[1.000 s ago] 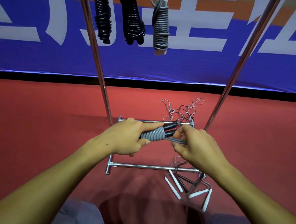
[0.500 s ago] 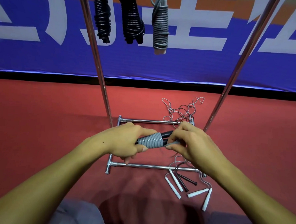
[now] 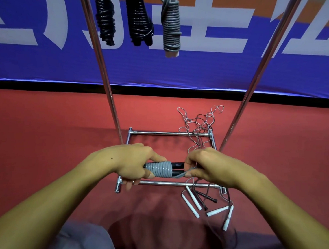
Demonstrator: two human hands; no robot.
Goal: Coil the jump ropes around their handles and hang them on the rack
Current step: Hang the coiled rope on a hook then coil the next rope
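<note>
My left hand (image 3: 127,163) grips a pair of black handles (image 3: 176,165) wrapped in a tight grey rope coil (image 3: 158,168). My right hand (image 3: 209,167) pinches the loose grey rope end just right of the coil, over the handles' free ends. Above, two black coiled ropes (image 3: 105,16) (image 3: 139,18) and one grey coiled rope (image 3: 171,27) hang from the top of the steel rack (image 3: 103,68). Loose ropes (image 3: 199,124) lie tangled on the floor, with white handles (image 3: 192,204) and black handles (image 3: 207,198) near the rack base.
The rack's two slanted poles (image 3: 253,77) rise on either side of my hands, and its rectangular base (image 3: 170,133) sits on the red floor. A blue banner (image 3: 201,69) covers the wall behind. My knees (image 3: 85,238) fill the bottom of the view.
The grey coil has grown along the handles. My right hand has come round from above the handles to their lower right side, and both hands sit slightly lower.
</note>
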